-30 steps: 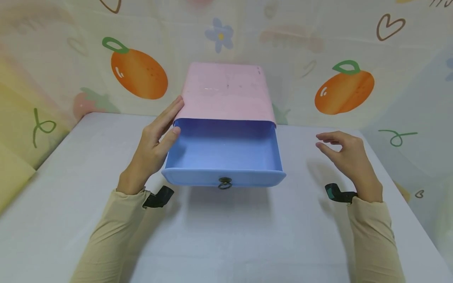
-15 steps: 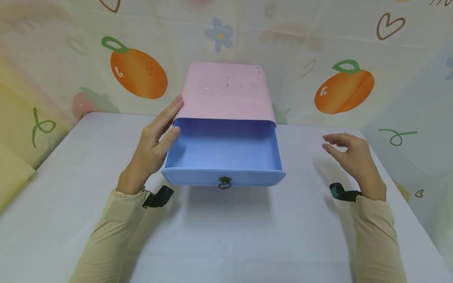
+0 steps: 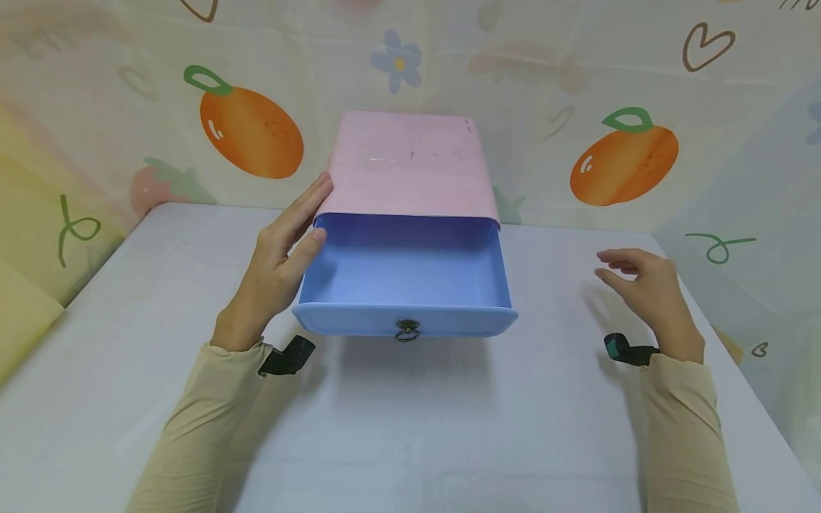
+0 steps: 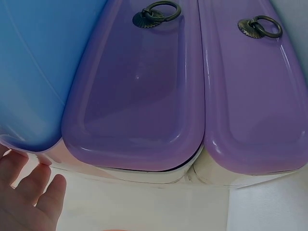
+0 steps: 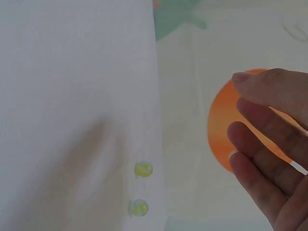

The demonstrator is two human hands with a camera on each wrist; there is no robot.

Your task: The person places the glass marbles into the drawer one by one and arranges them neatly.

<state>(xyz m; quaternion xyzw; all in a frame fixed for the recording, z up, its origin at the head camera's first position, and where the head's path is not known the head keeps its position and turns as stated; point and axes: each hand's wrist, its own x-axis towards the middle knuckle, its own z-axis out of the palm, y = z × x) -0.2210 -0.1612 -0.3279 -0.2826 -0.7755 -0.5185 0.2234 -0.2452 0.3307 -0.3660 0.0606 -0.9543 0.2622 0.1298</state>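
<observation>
A small pink drawer cabinet [image 3: 410, 164] stands on the white table, its top blue drawer [image 3: 404, 263] pulled out with nothing inside. On the drawer's front hangs a dark metal ring pull [image 3: 407, 330]. My left hand [image 3: 269, 271] rests against the cabinet's left side, fingers straight and thumb beside the drawer's rim. In the left wrist view, two purple drawers [image 4: 137, 96] sit closed below the blue one. My right hand [image 3: 651, 292] hovers over the right of the table, fingers loosely bent and holding nothing. Near it, the right wrist view shows two clear-yellow marbles [image 5: 143, 169] on the table.
The table's right edge [image 3: 725, 349] runs close beside the right hand. Behind the cabinet hangs a printed cloth [image 3: 526, 85] with oranges and flowers. Black wrist cameras [image 3: 288, 356] are strapped at both sleeves.
My right hand has moved to the right and slightly nearer to me, away from the cabinet. The left hand and the drawer stay as they were.
</observation>
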